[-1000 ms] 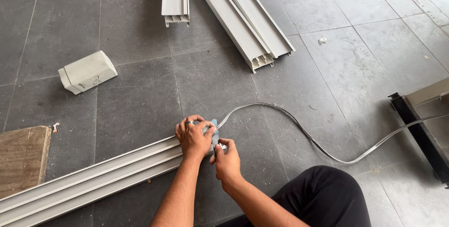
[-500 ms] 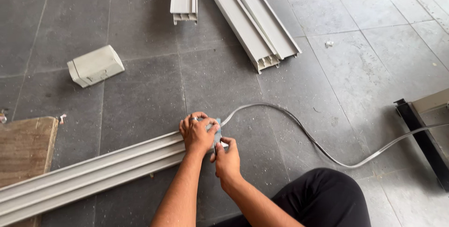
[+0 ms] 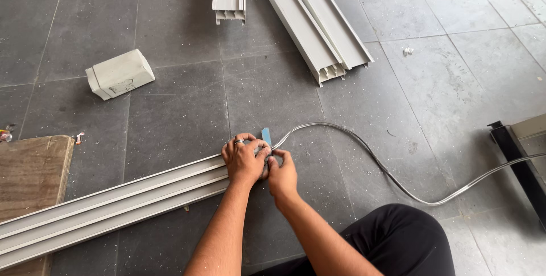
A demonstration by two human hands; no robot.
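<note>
1. The left hand (image 3: 244,159) is curled down over the right end of a long grey rail (image 3: 114,207) that lies on the tile floor (image 3: 170,116), running off toward the floor's left edge. A ring shows on one finger.
2. The right hand (image 3: 282,174) sits just beside the left, touching it, fingers pinched in at the rail's end — what it grips is hidden between the hands.
3. A small blue piece (image 3: 266,135) sticks up between the hands; which hand has it I cannot tell.
4. A thin grey strip (image 3: 364,151) starts at the hands and curves off toward the right edge.
5. More rails (image 3: 318,25) lie at the far edge; a pale block (image 3: 119,73) sits far left, a wooden board (image 3: 31,173) near left — a black frame (image 3: 517,156) at right.
</note>
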